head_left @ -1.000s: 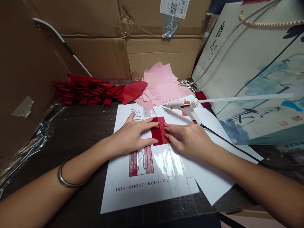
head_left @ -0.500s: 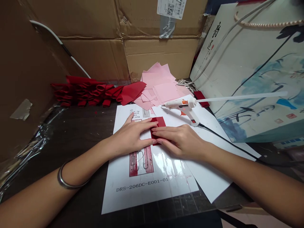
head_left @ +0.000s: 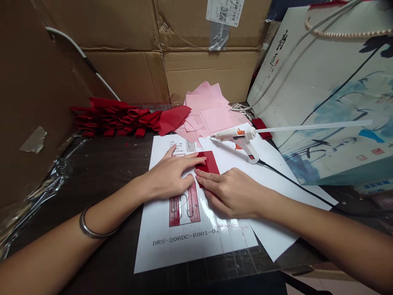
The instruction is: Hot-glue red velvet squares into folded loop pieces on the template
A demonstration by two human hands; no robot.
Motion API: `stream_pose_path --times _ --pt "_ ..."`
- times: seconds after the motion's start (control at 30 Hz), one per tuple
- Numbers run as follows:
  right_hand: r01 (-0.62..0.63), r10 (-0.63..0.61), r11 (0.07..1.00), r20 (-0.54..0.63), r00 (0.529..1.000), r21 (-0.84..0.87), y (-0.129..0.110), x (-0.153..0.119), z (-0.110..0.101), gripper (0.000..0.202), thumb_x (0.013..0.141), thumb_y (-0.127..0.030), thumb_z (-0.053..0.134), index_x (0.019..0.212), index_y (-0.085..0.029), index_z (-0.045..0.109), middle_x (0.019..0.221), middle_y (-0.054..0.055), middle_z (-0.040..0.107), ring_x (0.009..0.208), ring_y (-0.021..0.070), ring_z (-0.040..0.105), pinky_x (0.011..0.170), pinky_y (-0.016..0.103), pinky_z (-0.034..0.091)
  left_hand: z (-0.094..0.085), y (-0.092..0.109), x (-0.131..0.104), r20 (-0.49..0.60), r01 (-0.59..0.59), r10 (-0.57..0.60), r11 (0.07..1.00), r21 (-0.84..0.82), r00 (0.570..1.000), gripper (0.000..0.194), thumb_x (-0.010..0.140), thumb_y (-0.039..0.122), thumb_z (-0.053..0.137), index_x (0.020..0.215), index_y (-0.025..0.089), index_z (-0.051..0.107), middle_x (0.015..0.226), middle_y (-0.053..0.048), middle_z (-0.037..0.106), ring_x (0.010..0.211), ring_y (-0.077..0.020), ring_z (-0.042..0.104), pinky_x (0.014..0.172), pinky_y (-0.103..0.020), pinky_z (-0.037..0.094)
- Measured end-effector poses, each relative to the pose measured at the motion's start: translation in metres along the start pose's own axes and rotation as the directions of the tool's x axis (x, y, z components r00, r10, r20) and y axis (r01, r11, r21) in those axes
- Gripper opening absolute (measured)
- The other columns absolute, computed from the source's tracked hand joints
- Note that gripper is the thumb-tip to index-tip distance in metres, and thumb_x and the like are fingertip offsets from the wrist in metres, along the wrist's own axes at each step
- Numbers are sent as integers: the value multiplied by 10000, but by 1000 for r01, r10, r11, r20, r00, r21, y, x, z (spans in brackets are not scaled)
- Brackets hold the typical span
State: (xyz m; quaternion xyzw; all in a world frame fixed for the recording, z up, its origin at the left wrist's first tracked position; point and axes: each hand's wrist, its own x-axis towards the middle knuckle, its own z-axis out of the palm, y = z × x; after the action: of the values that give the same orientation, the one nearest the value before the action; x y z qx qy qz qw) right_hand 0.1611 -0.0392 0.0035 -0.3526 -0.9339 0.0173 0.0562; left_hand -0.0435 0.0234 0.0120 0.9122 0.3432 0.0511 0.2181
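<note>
A small dark-red rectangular piece, thin like cloth or paper, lies on a printed white sheet. One part of it looks folded over, with a darker strip along its left side. My left hand rests on the sheet with fingers spread, the index fingertip on the piece's upper left and the thumb bent at its lower left. My right hand presses close-set fingertips onto the piece's left edge; its thumb is at the lower edge, partly hidden. Beyond the right hand stands a white hot glue gun with a long glue stick.
Red folded pieces are piled at the back left, beside pink sheets. Metal clips lie behind them. A cardboard wall closes the back; a large paper bag stands right. A black cord crosses the right side.
My right hand has shifted slightly down, uncovering more of the red piece. My left thumb has drawn back from the piece. The view has shifted a little.
</note>
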Motion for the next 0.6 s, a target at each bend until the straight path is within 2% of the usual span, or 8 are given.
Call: stream_pose_path --times 0.1,0.2,0.37,0.6 --pt "7 -4 999 42 999 -52 -8 -1 -2 483 926 -257 383 1317 -30 552 1395 195 533 828 292 726 568 404 521 3 0 2 -27 26 -27 999 -19 999 488 895 172 382 1351 259 531 1440 -29 519 1384 -236 420 1189 -591 33" --pt "2 4 996 68 998 -88 -18 -3 -2 511 923 -257 360 1326 14 520 1387 243 525 761 281 720 514 393 493 7 -1 4 -65 29 -31 999 -37 997 399 958 253 364 1303 271 565 1388 -22 576 1339 -228 478 1182 -603 42" --pt "32 -23 993 80 996 -111 -26 -5 -3 539 904 -253 364 1353 23 477 1384 247 530 686 235 701 463 358 442 10 -2 4 -100 7 -9 1000 -20 995 347 965 298 424 1279 282 570 1349 -29 610 1312 -223 510 1176 -606 27" --pt "63 -56 994 80 995 -88 -34 -9 -11 437 913 -243 346 1215 -29 580 1315 216 595 608 205 660 413 346 346 10 -2 5 -96 6 -8 1000 -24 995 384 925 423 534 1280 279 564 1370 -49 590 1344 -247 474 1174 -607 23"
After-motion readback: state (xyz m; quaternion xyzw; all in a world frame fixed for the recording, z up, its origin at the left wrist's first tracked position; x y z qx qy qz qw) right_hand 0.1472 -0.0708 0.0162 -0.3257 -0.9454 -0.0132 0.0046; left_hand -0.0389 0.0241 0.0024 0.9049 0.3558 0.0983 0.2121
